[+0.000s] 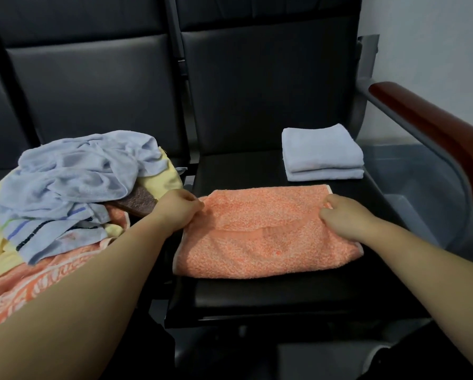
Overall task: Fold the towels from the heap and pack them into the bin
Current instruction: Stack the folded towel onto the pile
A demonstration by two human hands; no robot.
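Observation:
An orange towel (262,234) lies partly folded across the black seat (257,294) in front of me. My left hand (177,209) pinches its far left corner, and my right hand (345,215) pinches its far right edge. A heap of unfolded towels (65,187), pale blue, yellow, brown and orange patterned, covers the seat to the left. Two folded pale blue towels (321,152) are stacked at the back right of the seat. A clear plastic bin (410,193) stands on the floor to the right of the seat.
A wooden armrest (432,133) on a grey metal frame runs along the right side, above the bin. Black padded backrests (257,86) rise behind both seats. A white wall is at the far right.

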